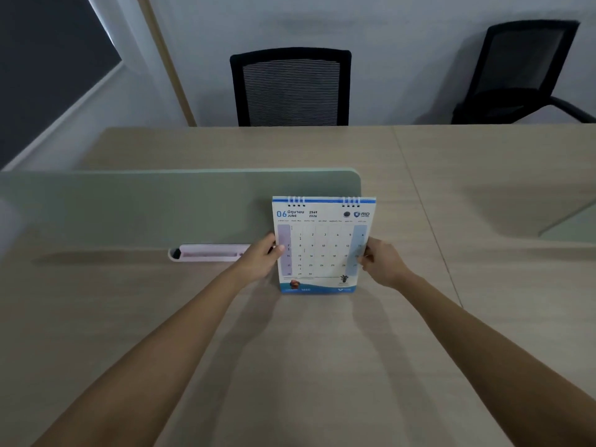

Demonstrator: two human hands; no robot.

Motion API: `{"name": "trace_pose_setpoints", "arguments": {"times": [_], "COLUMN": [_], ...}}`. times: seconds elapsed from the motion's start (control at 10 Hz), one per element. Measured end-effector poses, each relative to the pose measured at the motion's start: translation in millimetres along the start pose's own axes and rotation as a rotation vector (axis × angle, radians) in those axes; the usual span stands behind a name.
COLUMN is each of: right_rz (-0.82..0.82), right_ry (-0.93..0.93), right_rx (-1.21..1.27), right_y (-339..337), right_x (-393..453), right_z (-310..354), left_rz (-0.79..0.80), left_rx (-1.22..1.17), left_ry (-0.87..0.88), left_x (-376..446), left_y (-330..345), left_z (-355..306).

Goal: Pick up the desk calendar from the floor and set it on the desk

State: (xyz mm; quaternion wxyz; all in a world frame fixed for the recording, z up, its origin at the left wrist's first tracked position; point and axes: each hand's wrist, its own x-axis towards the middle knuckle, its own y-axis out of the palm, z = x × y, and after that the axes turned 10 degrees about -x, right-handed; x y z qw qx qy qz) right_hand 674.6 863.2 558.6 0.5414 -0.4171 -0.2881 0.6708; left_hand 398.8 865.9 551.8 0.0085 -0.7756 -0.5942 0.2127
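The desk calendar (322,246) is white with a blue band and spiral binding on top, and shows a June page. It stands upright on the light wooden desk (290,366), its lower edge on the surface, in front of the right end of the green divider. My left hand (259,261) grips its left edge with the thumb on the page. My right hand (382,262) grips its right edge the same way. Both arms reach forward across the desk.
A pale green divider panel (161,204) runs across the desk from the left. A pink tray (206,252) lies at its foot, just left of my left hand. Two black mesh chairs (292,88) (519,72) stand behind the far desk edge.
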Motion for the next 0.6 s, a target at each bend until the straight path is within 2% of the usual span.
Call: {"name": "trace_pose_setpoints", "arguments": {"times": [0.1, 0.2, 0.3, 0.4, 0.5, 0.6], "right_rz": [0.033, 0.1, -0.018, -0.242, -0.449, -0.648], "right_ry": [0.02, 0.065, 0.03, -0.112, -0.414, -0.684], "right_rx": [0.004, -0.005, -0.026, 0.116, 0.298, 0.41], "right_y": [-4, -21, -47, -83, -136, -199], "right_x": [-12, -36, -100, -185, -262, -343], "right_z": [11, 28, 63, 112, 159, 207], "left_rz": [-0.033, -0.153, -0.275, -0.326, -0.436, -0.617], "left_rx": [-0.023, 0.003, 0.015, -0.116, -0.164, -0.172], "left_ry": [0.009, -0.012, 0.051, 0.137, 0.183, 0.234], "left_x": [-5, -20, -86, -166, -235, -288], "left_y": [1, 1, -17, -40, -55, -67], "left_z": [-2, -5, 3, 44, 118, 195]}}
